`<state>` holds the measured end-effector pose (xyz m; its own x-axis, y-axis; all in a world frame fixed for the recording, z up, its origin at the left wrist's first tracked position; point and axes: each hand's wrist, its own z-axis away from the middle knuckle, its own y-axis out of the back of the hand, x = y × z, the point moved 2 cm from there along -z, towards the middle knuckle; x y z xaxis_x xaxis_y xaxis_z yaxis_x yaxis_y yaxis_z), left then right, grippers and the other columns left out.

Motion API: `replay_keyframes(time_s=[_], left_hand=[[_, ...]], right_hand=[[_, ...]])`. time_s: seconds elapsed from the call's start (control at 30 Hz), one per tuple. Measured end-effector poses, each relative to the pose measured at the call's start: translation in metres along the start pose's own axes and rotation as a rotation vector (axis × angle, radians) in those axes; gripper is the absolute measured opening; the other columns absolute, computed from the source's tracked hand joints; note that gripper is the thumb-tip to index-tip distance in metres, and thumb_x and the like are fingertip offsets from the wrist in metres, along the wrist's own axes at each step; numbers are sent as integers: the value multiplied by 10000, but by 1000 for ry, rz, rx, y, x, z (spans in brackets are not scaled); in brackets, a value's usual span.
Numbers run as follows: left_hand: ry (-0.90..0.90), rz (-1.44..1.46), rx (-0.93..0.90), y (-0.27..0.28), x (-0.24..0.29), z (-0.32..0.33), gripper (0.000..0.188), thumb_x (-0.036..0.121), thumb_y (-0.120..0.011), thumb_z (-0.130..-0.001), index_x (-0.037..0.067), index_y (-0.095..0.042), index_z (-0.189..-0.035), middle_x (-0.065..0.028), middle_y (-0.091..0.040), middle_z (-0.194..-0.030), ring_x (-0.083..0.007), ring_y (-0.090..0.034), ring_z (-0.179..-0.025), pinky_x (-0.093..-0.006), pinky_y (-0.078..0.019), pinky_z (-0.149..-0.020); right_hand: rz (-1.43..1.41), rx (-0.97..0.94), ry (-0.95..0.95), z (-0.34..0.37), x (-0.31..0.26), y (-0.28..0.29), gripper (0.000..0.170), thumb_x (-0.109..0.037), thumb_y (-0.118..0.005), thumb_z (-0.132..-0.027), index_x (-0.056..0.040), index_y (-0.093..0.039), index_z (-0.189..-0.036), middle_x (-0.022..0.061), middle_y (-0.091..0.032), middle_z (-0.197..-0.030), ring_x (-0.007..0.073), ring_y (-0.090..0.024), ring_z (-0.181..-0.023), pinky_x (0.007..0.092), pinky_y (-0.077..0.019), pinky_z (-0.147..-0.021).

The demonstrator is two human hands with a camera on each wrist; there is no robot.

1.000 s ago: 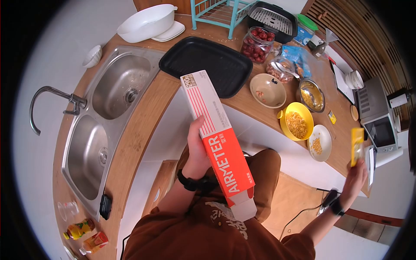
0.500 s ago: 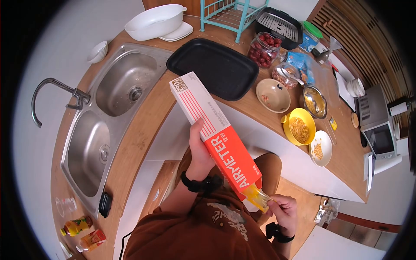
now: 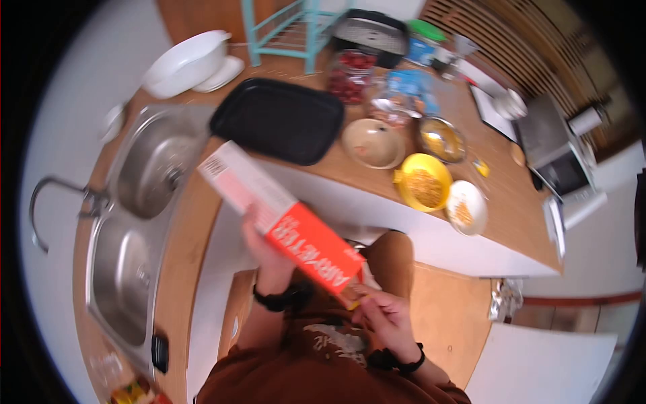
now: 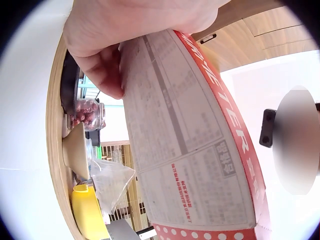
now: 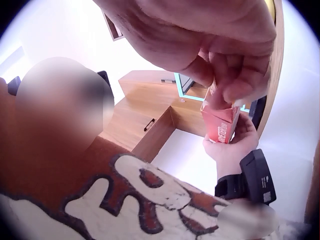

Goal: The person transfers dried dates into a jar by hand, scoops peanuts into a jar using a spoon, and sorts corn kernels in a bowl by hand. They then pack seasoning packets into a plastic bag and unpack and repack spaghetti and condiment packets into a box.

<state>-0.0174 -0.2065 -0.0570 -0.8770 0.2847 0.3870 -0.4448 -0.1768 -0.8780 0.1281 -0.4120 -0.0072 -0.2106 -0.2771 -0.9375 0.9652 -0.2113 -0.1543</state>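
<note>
My left hand [image 3: 266,246] grips a long red and white cardboard box [image 3: 296,236] around its middle. The box is held slantwise over the lap, its red end low and towards the right hand. In the left wrist view its printed white side [image 4: 185,145] faces the camera. At the red end, my right hand [image 3: 387,320] has its fingers curled at the end flap. A bit of yellow shows at that corner; the yellow packet is otherwise hidden. In the right wrist view the right fingertips [image 5: 235,92] pinch at the box's end.
A black tray [image 3: 279,121] lies on the counter beside the double sink [image 3: 121,269]. Further right stand a beige bowl [image 3: 387,161], a yellow bowl of corn [image 3: 404,195], a white bowl [image 3: 474,225], a metal bowl [image 3: 454,149] and a jar of red fruit [image 3: 351,77].
The right hand brought a yellow packet from the right to the box's open end; the packet is now almost out of sight there. The box has tilted flatter, and the head view has shifted.
</note>
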Motion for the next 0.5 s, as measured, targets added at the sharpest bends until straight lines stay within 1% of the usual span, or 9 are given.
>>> replay_keyframes(time_s=[0.03,0.1,0.17,0.2,0.23,0.3,0.4,0.43,0.5], left_hand=[[-3,-1,62,4,-2,-2,639,554,-421,-959,-22,-546,-1205,-193,-674,-953,-326,-687,-840,-432,-570,-743],[-58,-147,-15,-7,0,4,662,571,-406,-951,-27,-555,-1193,-190,-660,-930,-325,-674,-767,-423,-566,-691],[-34,-175,-81,-9,-2,5,659,569,-399,-955,-27,-558,-1190,-187,-655,-920,-316,-662,-734,-413,-558,-662],[-53,-184,-107,-10,-2,5,657,566,-392,-958,-27,-560,-1187,-184,-649,-911,-307,-649,-701,-403,-551,-634],[-25,-191,-138,-11,-2,7,657,566,-392,-958,-27,-560,-1187,-184,-649,-911,-307,-649,-701,-403,-551,-634],[-64,-291,-130,-12,1,11,657,568,-381,-962,-21,-559,-1192,-170,-638,-894,-283,-634,-706,-379,-542,-638],[-113,-240,-105,-13,-1,9,632,555,-391,-960,-11,-556,-1188,-167,-644,-862,-270,-650,-724,-378,-555,-647],[-150,-257,-68,-15,0,12,619,543,-408,-955,-14,-551,-1183,-165,-650,-831,-270,-657,-709,-383,-562,-634],[-113,-244,-128,-12,-1,14,620,548,-415,-950,-9,-541,-1191,-172,-655,-840,-268,-664,-722,-379,-576,-650]], right_hand=[[-1,-41,-44,0,-4,0,271,-80,-517,-1053,10,-654,-1269,15,-692,-916,58,-608,-802,228,-515,-765],[124,-156,162,-6,-7,-4,276,-77,-511,-1051,9,-636,-1282,42,-688,-924,83,-612,-877,256,-506,-808],[231,-233,251,-10,-15,-14,294,-68,-512,-1043,-6,-608,-1314,81,-679,-962,100,-606,-923,275,-498,-835],[316,-250,458,-17,-4,-16,323,-66,-495,-1042,-26,-577,-1352,117,-658,-964,137,-625,-890,281,-498,-815],[432,-265,438,-19,-3,-16,332,-68,-475,-1040,-26,-560,-1358,131,-654,-978,206,-642,-871,302,-501,-809],[378,-236,410,-15,-14,-21,338,-76,-460,-1043,-35,-545,-1368,147,-647,-972,256,-646,-862,331,-506,-801],[296,-255,329,-15,-28,-19,302,-73,-502,-1026,-41,-594,-1313,159,-647,-1014,277,-645,-880,351,-512,-819],[299,-233,339,-19,-27,-17,302,-73,-502,-1026,-41,-594,-1313,159,-647,-1014,277,-645,-880,351,-512,-819],[335,-170,501,-26,-24,-11,205,-77,-567,-993,-29,-677,-1160,182,-667,-974,325,-662,-865,372,-522,-833]])
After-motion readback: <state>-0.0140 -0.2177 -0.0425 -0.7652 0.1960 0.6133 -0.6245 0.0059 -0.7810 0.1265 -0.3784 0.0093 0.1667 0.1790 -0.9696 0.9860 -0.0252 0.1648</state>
